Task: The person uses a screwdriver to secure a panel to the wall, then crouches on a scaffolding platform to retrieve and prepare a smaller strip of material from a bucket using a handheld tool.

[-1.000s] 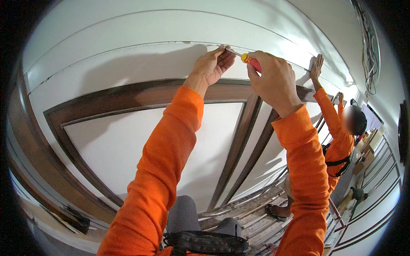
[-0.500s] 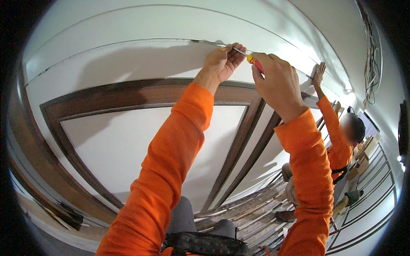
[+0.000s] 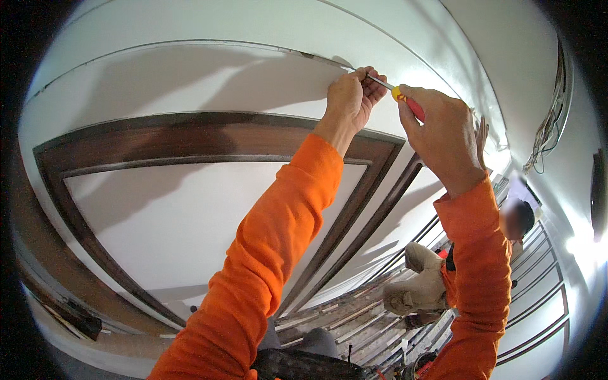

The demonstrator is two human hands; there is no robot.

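My right hand (image 3: 443, 136) is wrapped round the red and yellow handle of a screwdriver (image 3: 413, 107). Its metal shaft slants up and left, into the fingers of my left hand (image 3: 351, 101). There my thumb and forefinger close on the shaft's tip, the other fingers half curled below it; whether a screw sits at the tip is hidden. Both hands are raised against a white wall panel (image 3: 278, 79), just under a narrow dark seam (image 3: 307, 56). Dark wood moulding (image 3: 209, 136) frames the panel lower down.
A co-worker in light trousers (image 3: 415, 285) crouches to the right, mostly behind my right arm, a hand (image 3: 482, 136) against the wall. Wooden strips (image 3: 342, 323) line the floor. Loose cables (image 3: 552, 130) hang at the upper right. Wide brown trim (image 3: 69, 272) runs along the left.
Both my hands, with the screwdriver, sit farther right in the picture as the view shifts. The co-worker has dropped from a higher reach into a lower, crouched position.
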